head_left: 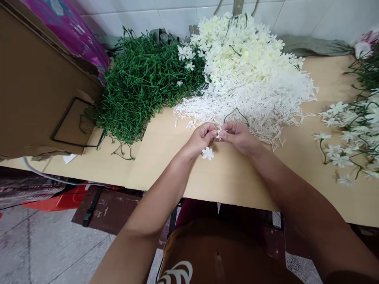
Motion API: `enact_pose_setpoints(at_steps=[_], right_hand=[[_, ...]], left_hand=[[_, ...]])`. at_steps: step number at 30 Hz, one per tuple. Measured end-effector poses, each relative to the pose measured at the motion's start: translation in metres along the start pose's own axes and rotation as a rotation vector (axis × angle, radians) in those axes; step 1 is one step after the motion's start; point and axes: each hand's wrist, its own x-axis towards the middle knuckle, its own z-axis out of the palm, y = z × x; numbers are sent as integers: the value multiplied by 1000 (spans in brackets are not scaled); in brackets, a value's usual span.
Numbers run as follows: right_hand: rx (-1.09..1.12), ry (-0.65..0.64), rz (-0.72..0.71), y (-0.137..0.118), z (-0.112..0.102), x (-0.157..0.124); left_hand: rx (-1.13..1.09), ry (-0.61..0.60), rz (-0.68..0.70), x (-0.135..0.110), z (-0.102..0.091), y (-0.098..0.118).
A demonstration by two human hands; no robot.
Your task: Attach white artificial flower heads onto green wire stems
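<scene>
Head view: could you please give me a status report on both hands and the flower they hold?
Left hand, right hand: both pinching white flower. Second flower just below left hand in view. White pile close beyond hands.

Tan tabletop (237, 177) is pretty loaded: big tangle of green artificial stems (148, 79) on the left, huge heap of white artificial blossoms (245, 55) at the back, with loads of thin white stalks (242, 102) fanned out in front of them. Right side's got a loose pile of white flower sprays (340, 159). Cardboard box (38, 86) at the far left end too.
</scene>
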Motion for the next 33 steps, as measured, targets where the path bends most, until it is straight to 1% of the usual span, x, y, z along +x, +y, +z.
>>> enact_pose_setpoints(at_steps=[4,8,14,19,25,29,33], right_hand=[[144,-25,58,-4,-2,-3],[198,-37,83,-6,-4,-4],[197,-68,80,-6,-7,-3],[192,-70,62,-5,-8,-3],[224,-63,31,-5,-6,-4],[210,-74,22,-5,-6,-4],[190,-43,31,-4,-7,-3]], left_hand=[[-10,5,-26,-2,2,5],[13,-64,-13,-3,-1,9],[26,-191,-11,-5,-7,12],[42,-232,-34,-4,-11,10],[95,-236,-46,-3,-12,7],[100,-207,17,-3,-8,5],[121,-150,95,-2,-3,3]])
